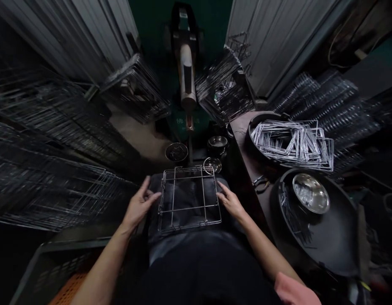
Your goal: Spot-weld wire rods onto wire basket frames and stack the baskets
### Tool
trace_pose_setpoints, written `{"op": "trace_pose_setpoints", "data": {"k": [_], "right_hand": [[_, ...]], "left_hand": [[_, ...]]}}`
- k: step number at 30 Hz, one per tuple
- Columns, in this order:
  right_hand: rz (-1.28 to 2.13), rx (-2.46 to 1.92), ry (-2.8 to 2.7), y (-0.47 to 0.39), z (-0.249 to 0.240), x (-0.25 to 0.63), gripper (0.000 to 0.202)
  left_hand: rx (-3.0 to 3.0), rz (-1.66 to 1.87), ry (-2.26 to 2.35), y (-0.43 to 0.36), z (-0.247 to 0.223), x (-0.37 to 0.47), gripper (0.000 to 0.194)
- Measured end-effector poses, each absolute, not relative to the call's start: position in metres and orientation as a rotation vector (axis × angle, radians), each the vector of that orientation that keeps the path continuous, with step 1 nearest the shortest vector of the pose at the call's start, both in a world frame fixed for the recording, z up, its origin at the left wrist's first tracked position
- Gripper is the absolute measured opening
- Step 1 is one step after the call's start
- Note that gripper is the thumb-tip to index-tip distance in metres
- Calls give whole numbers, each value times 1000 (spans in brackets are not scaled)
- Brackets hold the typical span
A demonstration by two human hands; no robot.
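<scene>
A rectangular metal wire frame (189, 207) with crossing bars lies level over the dark cloth on my lap. My left hand (139, 207) is at its left side, index finger and thumb spread apart, the thumb tip close to the edge wire. On the opposite side, my right hand (230, 202) has its fingertips on the right edge wire. Beyond the frame's far edge stands a green machine with a copper-coloured electrode tip (189, 123) pointing down. A shiny metal bowl (212, 165) sits just behind the frame's far right corner.
Stacks of wire racks (56, 178) crowd the left. More wire frames (223, 89) hang beside the machine. At right, a black pan (251, 137) holds wire rectangles, pliers (261, 184) lie near it, and a larger pan (335, 241) contains a metal bowl (323, 197) and short wires.
</scene>
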State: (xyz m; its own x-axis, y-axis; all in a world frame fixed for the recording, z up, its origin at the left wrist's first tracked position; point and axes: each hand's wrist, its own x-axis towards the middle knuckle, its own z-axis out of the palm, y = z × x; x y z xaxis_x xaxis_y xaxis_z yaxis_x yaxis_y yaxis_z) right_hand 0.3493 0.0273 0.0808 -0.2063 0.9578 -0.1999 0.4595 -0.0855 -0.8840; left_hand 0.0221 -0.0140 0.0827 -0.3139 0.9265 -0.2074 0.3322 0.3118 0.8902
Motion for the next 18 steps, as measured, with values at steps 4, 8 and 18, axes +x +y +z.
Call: {"op": "trace_pose_setpoints", "data": {"k": [4,8,18], "right_hand": [[1134,-1550,-1609,25,113,353,47],[1301,-1400,-1646,22,151,336,41],[1997,-976,-1141,6,157,246,43]], "left_hand": [[991,1356,2025,-10,136,-12,73],[997,2109,1611,-3,202,-12,41],[437,2195,714,5,217,69,27]]}}
